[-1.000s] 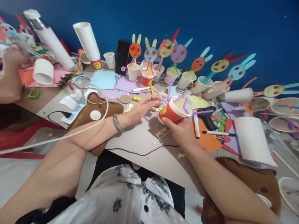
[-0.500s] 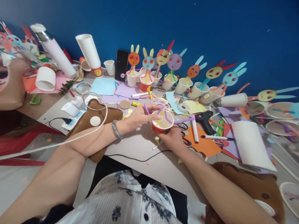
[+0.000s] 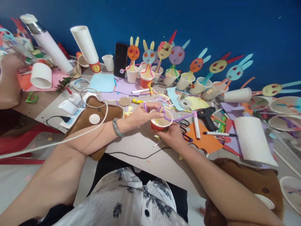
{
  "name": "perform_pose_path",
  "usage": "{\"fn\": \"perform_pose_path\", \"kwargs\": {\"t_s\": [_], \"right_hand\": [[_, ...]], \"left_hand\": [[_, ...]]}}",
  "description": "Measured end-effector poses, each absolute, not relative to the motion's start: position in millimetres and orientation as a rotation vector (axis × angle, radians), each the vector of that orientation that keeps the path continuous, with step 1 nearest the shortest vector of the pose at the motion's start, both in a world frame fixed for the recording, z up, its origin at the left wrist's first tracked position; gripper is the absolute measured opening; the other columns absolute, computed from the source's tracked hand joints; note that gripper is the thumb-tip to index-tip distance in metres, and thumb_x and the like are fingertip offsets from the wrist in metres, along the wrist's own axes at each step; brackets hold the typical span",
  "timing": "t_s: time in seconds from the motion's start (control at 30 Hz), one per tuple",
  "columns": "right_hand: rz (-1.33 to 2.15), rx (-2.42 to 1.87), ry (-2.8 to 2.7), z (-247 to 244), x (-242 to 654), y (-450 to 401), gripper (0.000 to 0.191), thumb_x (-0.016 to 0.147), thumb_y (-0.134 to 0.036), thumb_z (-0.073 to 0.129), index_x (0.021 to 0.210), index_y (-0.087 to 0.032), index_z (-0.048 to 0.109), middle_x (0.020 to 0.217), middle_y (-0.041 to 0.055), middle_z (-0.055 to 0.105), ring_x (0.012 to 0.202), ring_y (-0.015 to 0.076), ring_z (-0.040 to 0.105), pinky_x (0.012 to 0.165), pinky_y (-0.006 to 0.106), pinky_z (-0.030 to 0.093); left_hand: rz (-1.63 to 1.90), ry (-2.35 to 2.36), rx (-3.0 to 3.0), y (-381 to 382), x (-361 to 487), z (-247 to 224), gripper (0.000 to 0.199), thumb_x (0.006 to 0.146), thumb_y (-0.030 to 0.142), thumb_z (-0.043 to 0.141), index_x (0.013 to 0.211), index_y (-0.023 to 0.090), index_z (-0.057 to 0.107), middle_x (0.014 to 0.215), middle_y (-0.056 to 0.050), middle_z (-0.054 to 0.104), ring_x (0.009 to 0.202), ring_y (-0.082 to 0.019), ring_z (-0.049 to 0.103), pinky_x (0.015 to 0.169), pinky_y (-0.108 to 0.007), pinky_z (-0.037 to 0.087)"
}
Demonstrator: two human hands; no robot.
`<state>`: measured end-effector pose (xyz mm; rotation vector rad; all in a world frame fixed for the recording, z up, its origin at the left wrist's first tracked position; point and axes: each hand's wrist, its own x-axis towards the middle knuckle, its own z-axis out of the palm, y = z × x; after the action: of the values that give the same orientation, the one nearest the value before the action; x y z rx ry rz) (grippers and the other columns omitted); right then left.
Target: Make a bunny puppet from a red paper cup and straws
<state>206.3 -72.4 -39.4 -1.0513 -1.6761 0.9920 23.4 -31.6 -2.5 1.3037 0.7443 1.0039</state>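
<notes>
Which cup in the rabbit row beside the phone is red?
The red cup under the light-blue face with yellow ears; the cups beside it are white.

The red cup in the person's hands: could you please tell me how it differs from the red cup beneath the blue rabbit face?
The held cup sits in the right hand's grip; the standing cup is unheld. 
Purple strips show at the held cup; the standing cup has pinkish-red ones.
The standing cup carries a rabbit face; the held cup shows none.
Both have red outsides and pale insides.
</notes>
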Motion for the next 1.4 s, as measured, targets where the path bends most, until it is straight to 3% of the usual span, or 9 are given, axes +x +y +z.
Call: {"fn": "perform_pose_path", "kwargs": {"t_s": [0.23, 0.33, 0.43, 0.6, 0.73, 0.93, 1.07, 1.4], "right_hand": [[0.977, -1.061, -1.726, -49.9, 209.3, -67.7, 0.045, 0.072, -0.041, 0.094, 0.112, -0.024, 0.081, 0.120, 0.0081, 0.083, 0.114, 0.0348, 0.076, 0.110, 0.053, 0.057], [0.990, -1.089, -1.742, -51.3, 209.6, -66.5, 0.041, 0.072, -0.043, 0.093, 0.106, -0.023, 0.081, 0.111, 0.0078, 0.085, 0.104, 0.0338, 0.078, 0.103, 0.052, 0.061], [0.946, -1.109, -1.755, -47.3, 209.4, -65.9, 0.040, 0.072, -0.045, 0.093, 0.103, -0.023, 0.082, 0.110, 0.0085, 0.084, 0.106, 0.0346, 0.078, 0.105, 0.053, 0.059], [0.930, -1.186, -1.785, -35.4, 213.1, -66.7, 0.050, 0.069, -0.049, 0.095, 0.107, -0.022, 0.079, 0.111, 0.0098, 0.083, 0.110, 0.0362, 0.075, 0.107, 0.056, 0.057], [0.892, -1.290, -1.709, -30.3, 220.1, -68.7, 0.057, 0.070, -0.051, 0.094, 0.116, -0.023, 0.076, 0.112, 0.0102, 0.081, 0.103, 0.0328, 0.075, 0.094, 0.051, 0.061], [0.923, -1.203, -1.428, -29.6, 220.6, -70.9, 0.038, 0.082, -0.048, 0.085, 0.110, -0.025, 0.074, 0.102, 0.0063, 0.078, 0.089, 0.0231, 0.072, 0.084, 0.040, 0.062], [0.968, -1.174, -1.330, -28.1, 217.3, -71.3, 0.033, 0.082, -0.049, 0.086, 0.101, -0.026, 0.072, 0.099, 0.0051, 0.079, 0.089, 0.0228, 0.074, 0.087, 0.040, 0.064], [0.905, -1.147, -1.292, -30.6, 217.6, -69.2, 0.028, 0.082, -0.047, 0.088, 0.095, -0.025, 0.076, 0.093, 0.0046, 0.082, 0.087, 0.0235, 0.077, 0.086, 0.042, 0.065]], "left_hand": [[0.958, 0.735, 1.320, -31.7, 25.9, -6.7, 0.035, 0.075, 0.049, 0.091, 0.080, 0.017, 0.077, 0.091, -0.003, 0.070, 0.097, -0.017, 0.061, 0.096, -0.032, 0.048], [0.958, 0.729, 1.295, -30.5, 27.4, -10.7, 0.034, 0.073, 0.046, 0.093, 0.082, 0.017, 0.077, 0.092, -0.003, 0.070, 0.095, -0.017, 0.062, 0.096, -0.032, 0.048], [0.954, 0.712, 1.305, -30.7, 28.5, -12.6, 0.034, 0.073, 0.046, 0.093, 0.078, 0.017, 0.075, 0.086, -0.001, 0.066, 0.088, -0.015, 0.059, 0.092, -0.031, 0.049], [0.966, 0.739, 1.292, -30.9, 26.5, -11.6, 0.036, 0.078, 0.050, 0.090, 0.084, 0.017, 0.077, 0.088, -0.002, 0.069, 0.087, -0.015, 0.060, 0.088, -0.030, 0.050], [1.000, 0.823, 1.280, -25.7, 23.2, -12.7, 0.040, 0.075, 0.051, 0.091, 0.088, 0.015, 0.077, 0.090, -0.004, 0.074, 0.089, -0.016, 0.064, 0.089, -0.031, 0.051], [1.041, 0.833, 1.305, -20.0, 21.7, -17.6, 0.040, 0.075, 0.050, 0.091, 0.088, 0.015, 0.078, 0.089, -0.004, 0.075, 0.088, -0.016, 0.065, 0.090, -0.032, 0.051], [1.020, 0.807, 1.335, -21.6, 21.3, -15.7, 0.033, 0.080, 0.046, 0.088, 0.090, 0.015, 0.078, 0.088, -0.003, 0.074, 0.086, -0.015, 0.065, 0.090, -0.031, 0.050], [0.992, 0.811, 1.337, -18.6, 21.4, -18.2, 0.033, 0.075, 0.046, 0.090, 0.088, 0.017, 0.080, 0.085, -0.001, 0.073, 0.083, -0.014, 0.063, 0.085, -0.029, 0.049]]}}
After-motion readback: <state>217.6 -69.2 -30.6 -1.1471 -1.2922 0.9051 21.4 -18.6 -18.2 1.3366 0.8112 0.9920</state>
